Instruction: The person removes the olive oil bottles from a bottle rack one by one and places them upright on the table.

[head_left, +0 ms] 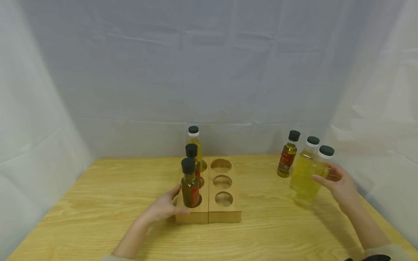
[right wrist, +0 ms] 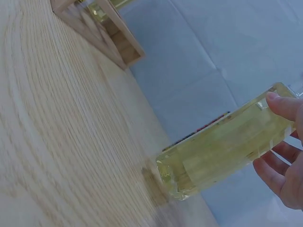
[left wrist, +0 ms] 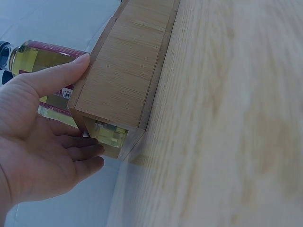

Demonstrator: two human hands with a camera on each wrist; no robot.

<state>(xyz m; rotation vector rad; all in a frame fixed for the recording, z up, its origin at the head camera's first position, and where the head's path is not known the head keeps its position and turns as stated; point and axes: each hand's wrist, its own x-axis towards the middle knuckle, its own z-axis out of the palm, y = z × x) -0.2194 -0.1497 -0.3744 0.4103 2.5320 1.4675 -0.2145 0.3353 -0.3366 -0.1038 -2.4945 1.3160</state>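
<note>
Grip of right hand (head_left: 343, 188) on yellow bottle (right wrist: 227, 146): thumb along one side of the upper body, fingers curled against the other. Long axis close to upright, slanting in the head view with cap (head_left: 326, 150) up and toward the right, base down toward the left. Most of the body below the fingers, neck and cap above; base at or just over tabletop (head_left: 114, 188), contact hard to tell. Just beside it, second yellow bottle (head_left: 302, 168), upright; farther back, lone red-labelled bottle (head_left: 286, 159), upright too.

Left hand (head_left: 160, 208) at the near left corner of left rack (head_left: 192, 218), thumb touching the front, fingers loosely extended by the open end. Inside left rack, all upright in round holes: front red-labelled bottle (head_left: 190, 194), middle red-labelled bottle (head_left: 197, 165), rear yellow bottle (head_left: 199, 146). Touching alongside, three-holed right rack (head_left: 225, 217). Behind everything, pale sheeting (head_left: 196, 72).
</note>
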